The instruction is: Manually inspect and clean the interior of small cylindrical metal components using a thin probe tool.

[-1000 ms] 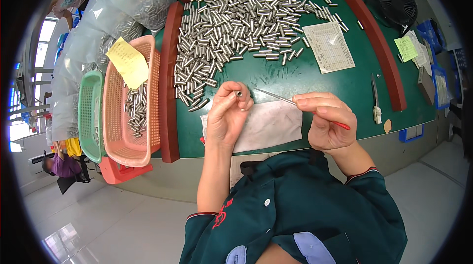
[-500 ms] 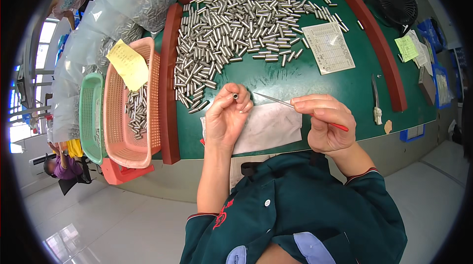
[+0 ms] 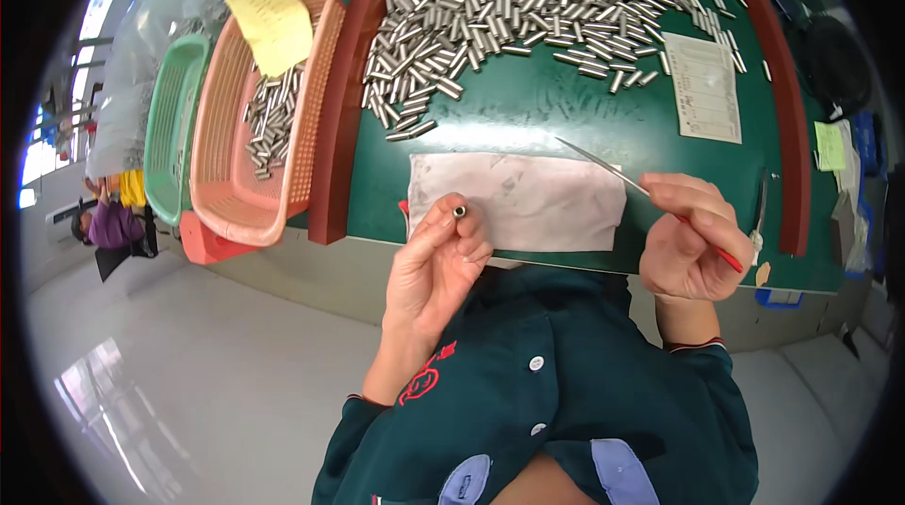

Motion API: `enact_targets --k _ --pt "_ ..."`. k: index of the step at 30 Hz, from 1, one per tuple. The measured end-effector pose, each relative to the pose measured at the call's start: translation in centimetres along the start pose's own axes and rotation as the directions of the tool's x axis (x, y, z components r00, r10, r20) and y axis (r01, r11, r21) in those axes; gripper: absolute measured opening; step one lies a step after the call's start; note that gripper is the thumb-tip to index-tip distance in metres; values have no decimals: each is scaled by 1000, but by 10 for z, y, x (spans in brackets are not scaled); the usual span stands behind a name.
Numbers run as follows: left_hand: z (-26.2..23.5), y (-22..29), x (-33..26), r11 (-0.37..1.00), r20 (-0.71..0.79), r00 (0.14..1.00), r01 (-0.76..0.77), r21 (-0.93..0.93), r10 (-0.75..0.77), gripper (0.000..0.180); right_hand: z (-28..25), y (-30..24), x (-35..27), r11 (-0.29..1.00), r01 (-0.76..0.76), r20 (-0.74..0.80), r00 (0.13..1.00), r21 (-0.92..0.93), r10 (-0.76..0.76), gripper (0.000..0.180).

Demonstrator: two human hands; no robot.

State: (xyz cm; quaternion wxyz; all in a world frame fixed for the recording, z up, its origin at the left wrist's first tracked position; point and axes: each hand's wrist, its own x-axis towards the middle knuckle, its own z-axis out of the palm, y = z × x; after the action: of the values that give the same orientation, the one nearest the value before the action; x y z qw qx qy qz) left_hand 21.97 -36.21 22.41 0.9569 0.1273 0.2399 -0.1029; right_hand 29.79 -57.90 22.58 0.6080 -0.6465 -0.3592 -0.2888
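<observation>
Between the thumb and fingers of my left hand is a short metal tube, its round open end facing up. My right hand is closed around the red handle of a thin, pointed needle file. The file's shaft slants up to the left, and its tip is well apart from the tube. Under and between the hands, a pale pinkish cloth lies flat on the green tabletop. Beyond it spreads a large heap of similar metal tubes.
Dark red rails border the work surface. To the left stand a pink basket with some tubes and a yellow note, and a green basket. A printed sheet and a knife-like tool lie right. A person sits far left.
The view has shifted, so the table sits higher and further right. My hands have moved apart, and the file's tip is now further from the tube. Both hands keep their holds.
</observation>
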Motion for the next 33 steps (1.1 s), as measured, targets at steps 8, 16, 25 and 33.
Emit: enact_targets --k 8,16,25,33 --pt "-35 4 -19 990 90 992 -83 -110 93 11 11 -5 -7 999 -14 -89 996 -41 10 19" --pt "-39 4 -21 994 118 989 -75 -77 83 11 11 -8 -9 997 -39 -65 997 -62 35 19" --pt "-35 3 -22 995 48 994 -96 0 96 12 15 -6 -9 1000 -29 -82 996 -7 28 14" --pt "-23 2 -24 936 48 980 -197 291 191 12 17 -5 -6 999 -10 -77 997 -51 7 15"
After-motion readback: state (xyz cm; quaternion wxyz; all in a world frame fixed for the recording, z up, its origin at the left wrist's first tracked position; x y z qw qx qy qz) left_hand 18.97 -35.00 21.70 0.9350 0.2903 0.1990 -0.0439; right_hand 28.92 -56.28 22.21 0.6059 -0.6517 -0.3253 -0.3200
